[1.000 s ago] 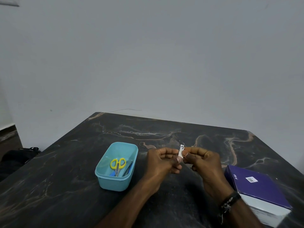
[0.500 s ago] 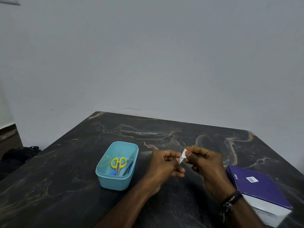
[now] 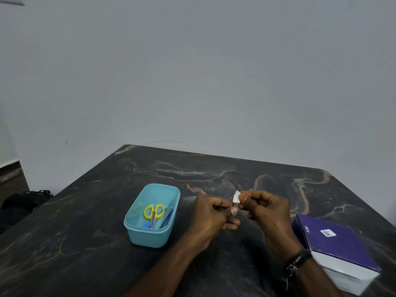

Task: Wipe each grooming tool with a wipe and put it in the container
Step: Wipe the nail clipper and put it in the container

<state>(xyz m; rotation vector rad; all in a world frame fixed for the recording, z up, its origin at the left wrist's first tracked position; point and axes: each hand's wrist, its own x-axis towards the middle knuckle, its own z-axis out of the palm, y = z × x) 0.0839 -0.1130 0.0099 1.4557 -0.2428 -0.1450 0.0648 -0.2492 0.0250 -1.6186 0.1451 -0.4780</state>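
Plain grey wall [image 3: 192, 71] behind a dark marble-look table [image 3: 85, 243] with tan veins, and a black bag [image 3: 23, 202] sits on the floor far left.

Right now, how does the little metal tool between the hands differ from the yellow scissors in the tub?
The metal tool is held above the table, pinched by the left hand, while the scissors lie in the blue container. The tool is bare silver and largely hidden by fingers; the scissors show yellow handles. The right hand presses a white wipe on the tool; nothing touches the scissors. Both are small, with metal parts.
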